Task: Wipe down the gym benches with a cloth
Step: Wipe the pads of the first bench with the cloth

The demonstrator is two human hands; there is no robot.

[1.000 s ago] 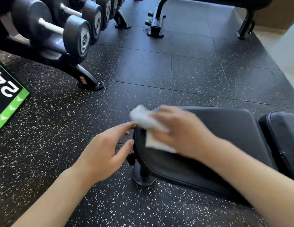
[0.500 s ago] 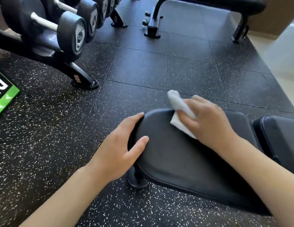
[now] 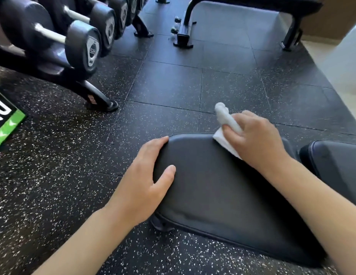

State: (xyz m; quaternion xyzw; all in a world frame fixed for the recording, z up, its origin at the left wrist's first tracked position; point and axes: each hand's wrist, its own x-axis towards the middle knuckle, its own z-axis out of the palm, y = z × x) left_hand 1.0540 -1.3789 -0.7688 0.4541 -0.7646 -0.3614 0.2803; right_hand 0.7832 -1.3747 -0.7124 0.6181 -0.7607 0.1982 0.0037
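A black padded bench seat [image 3: 209,187] fills the lower middle of the head view. My right hand [image 3: 254,139] grips a white cloth [image 3: 225,124] and presses it on the far edge of the seat, with one end of the cloth sticking up past my fingers. My left hand [image 3: 145,181] rests on the seat's left end, fingers laid along its rim and thumb on top. A second black pad [image 3: 336,163] of the same bench lies at the right edge.
A dumbbell rack [image 3: 77,46] with several dumbbells stands at the upper left, its foot [image 3: 101,102] on the speckled rubber floor. Another bench frame [image 3: 242,8] stands at the back. A green-edged mat [image 3: 6,126] lies at the left.
My right hand has carried the cloth from the seat's left end across to its far edge. My left hand moved from beside the seat onto its left end.
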